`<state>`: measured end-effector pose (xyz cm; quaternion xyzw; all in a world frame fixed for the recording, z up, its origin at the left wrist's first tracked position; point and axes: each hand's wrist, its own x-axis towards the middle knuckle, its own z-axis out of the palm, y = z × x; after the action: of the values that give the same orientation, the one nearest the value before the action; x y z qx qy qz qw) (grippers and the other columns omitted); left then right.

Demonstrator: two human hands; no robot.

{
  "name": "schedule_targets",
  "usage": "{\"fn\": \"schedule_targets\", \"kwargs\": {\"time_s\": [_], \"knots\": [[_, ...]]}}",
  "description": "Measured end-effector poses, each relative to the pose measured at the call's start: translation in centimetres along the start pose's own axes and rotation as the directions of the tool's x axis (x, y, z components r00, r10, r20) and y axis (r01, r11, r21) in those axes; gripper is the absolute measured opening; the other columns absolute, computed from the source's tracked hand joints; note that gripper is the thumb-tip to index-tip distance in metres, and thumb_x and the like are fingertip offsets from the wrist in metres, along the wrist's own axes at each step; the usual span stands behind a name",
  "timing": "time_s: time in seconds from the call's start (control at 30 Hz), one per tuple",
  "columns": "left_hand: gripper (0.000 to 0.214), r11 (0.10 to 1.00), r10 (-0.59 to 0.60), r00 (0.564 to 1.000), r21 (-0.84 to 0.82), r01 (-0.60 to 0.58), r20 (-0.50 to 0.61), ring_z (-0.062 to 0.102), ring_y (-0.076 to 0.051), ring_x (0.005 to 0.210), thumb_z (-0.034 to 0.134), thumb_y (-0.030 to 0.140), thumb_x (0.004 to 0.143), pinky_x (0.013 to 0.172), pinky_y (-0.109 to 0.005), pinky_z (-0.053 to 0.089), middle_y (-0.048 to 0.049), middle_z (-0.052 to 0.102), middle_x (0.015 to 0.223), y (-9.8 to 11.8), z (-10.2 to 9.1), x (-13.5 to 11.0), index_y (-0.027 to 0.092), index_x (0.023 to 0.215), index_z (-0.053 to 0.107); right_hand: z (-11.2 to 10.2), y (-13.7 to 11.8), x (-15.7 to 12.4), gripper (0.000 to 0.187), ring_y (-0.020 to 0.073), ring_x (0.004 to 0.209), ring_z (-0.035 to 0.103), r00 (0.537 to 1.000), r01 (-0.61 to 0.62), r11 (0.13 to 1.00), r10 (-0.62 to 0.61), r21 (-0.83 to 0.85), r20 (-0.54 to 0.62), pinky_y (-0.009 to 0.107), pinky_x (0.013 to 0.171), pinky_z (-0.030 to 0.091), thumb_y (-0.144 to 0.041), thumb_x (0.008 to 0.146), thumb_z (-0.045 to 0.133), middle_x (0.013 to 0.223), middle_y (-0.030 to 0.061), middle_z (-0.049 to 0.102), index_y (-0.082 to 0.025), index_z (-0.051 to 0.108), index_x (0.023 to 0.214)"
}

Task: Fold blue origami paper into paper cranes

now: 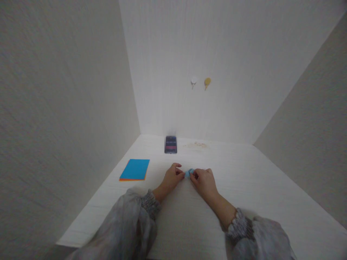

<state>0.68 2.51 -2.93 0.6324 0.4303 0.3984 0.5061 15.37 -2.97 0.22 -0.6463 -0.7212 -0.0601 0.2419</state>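
A small light-blue piece of folded paper (187, 174) is between my two hands, just above or on the white table; I cannot tell which. My left hand (173, 176) pinches its left end between thumb and fingertips. At the other end, the fingers of my right hand (204, 180) close on the paper, hiding part of it. A darker blue fold shows at its upper right. To the left of my hands lies a stack of square coloured paper (135, 169), blue on top with orange edges below.
A dark phone (170, 144) with a blurred screen stands or lies near the back wall. Brownish marks (200, 144) spot the table's rear. Two hooks, one white (193, 81) and one yellow (207, 81), are on the back wall. Grey walls flank the white table (244, 180).
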Motion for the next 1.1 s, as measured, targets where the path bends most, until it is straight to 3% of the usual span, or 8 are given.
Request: {"fn": "schedule_targets", "kwargs": {"time_s": [0.4,0.8,0.93,1.1], "knots": [[0.029,0.995,-0.05,0.998,0.089,0.048,0.023,0.057,-0.01,0.053,0.056,0.013,0.067,0.051,-0.019,0.042,0.0019,0.058,0.066,0.4,0.1,0.4,0.015,0.092,0.044,0.4,0.0,0.2,0.025,0.0135,0.062,0.056,1.0,0.004,1.0,-0.005,0.017,0.018,0.027,0.066,0.026,-0.029,0.082,0.044,0.066,0.0013,0.065,-0.017,0.059,0.067],[0.02,0.969,0.025,0.999,0.248,-0.013,-0.045,0.054,-0.009,0.056,0.054,0.021,0.071,0.056,-0.021,0.041,-0.0028,0.059,0.085,1.0,0.5,0.1,0.016,0.09,0.052,-0.5,1.1,-0.1,0.026,0.0141,0.06,0.056,0.999,-0.049,0.997,0.049,-0.063,-0.003,0.028,0.065,0.024,-0.027,0.082,0.044,0.063,0.0018,0.065,-0.017,0.058,0.063],[0.017,0.962,0.016,1.0,0.272,-0.021,0.018,0.055,-0.012,0.056,0.053,0.025,0.071,0.055,-0.022,0.041,-0.0008,0.058,0.067,1.0,0.2,-0.1,0.016,0.085,0.055,-1.9,3.6,0.0,0.026,0.0142,0.061,0.056,0.993,-0.113,0.986,0.11,-0.121,-0.033,0.028,0.066,0.024,-0.027,0.082,0.043,0.064,0.0018,0.065,-0.017,0.059,0.064],[0.024,0.951,0.009,0.995,0.306,-0.039,0.098,0.057,-0.014,0.058,0.05,0.033,0.072,0.056,-0.024,0.041,0.0019,0.056,0.059,1.2,0.2,0.0,0.016,0.087,0.054,-4.7,10.7,0.0,0.028,0.0154,0.065,0.056,0.96,-0.277,0.937,0.26,-0.212,-0.102,0.028,0.067,0.025,-0.029,0.083,0.04,0.067,0.0029,0.065,-0.017,0.06,0.068]]}}
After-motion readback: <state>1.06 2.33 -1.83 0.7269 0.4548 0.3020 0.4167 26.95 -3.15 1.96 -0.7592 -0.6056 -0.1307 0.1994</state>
